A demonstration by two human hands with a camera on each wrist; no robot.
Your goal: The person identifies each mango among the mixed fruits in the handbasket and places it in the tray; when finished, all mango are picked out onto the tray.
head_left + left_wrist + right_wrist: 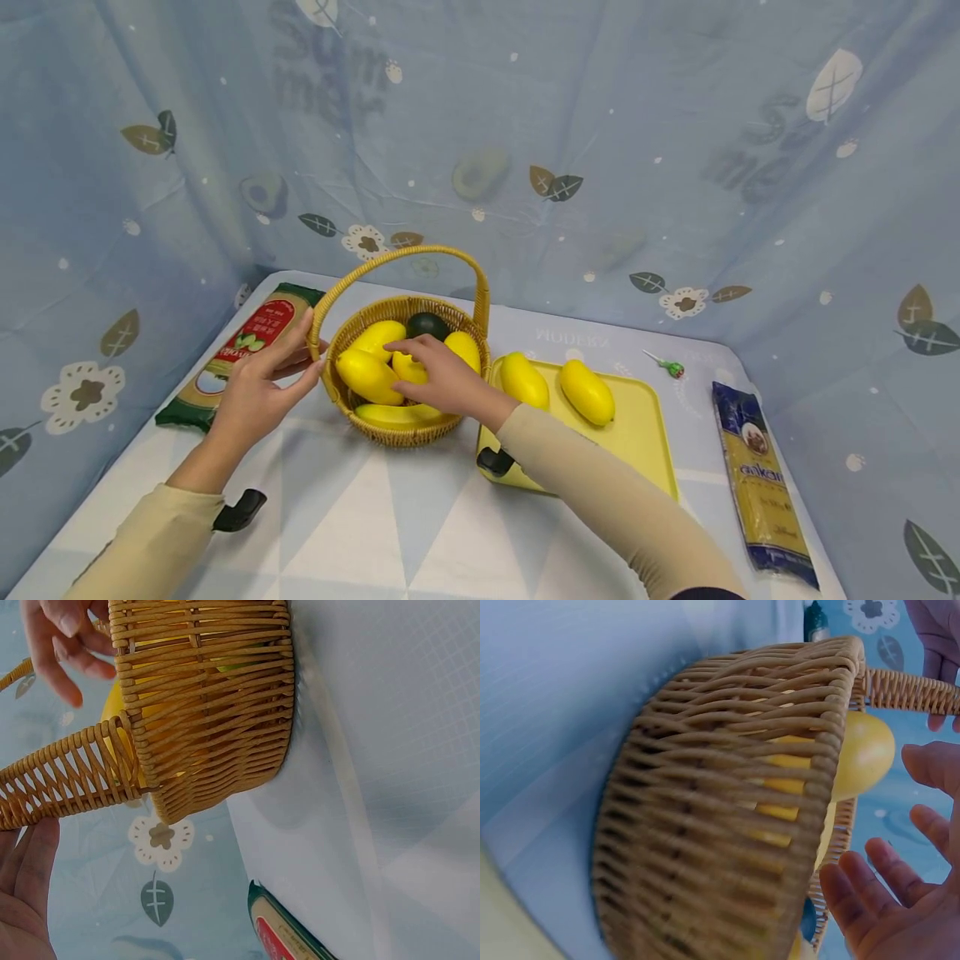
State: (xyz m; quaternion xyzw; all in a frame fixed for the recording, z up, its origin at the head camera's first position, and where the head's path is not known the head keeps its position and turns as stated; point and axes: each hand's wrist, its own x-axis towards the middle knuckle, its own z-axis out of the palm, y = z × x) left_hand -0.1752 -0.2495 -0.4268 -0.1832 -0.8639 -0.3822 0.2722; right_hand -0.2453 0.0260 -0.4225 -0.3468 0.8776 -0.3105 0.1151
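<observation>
Round golden-brown wicker basket (405, 435) with a tall arched handle (482, 300), upright on the table (337, 517), filled with smooth yellow fruits (367, 377) and a dark green one (427, 323), left hand (258, 387) pinching the handle's side, right hand (442, 372) over the fruits, fingers loosely spread, holding nothing.

A curtained booth is suggested: a white-and-blue, triangle-patterned desk (337, 533) is bordered by blue, leaf-printed fabric curtains (600, 100).

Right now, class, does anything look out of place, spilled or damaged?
Nothing looks spilled or damaged. Perhaps the lollipop, loose on the table beside the tray: it's the only sweet among fruit and packets.
</observation>
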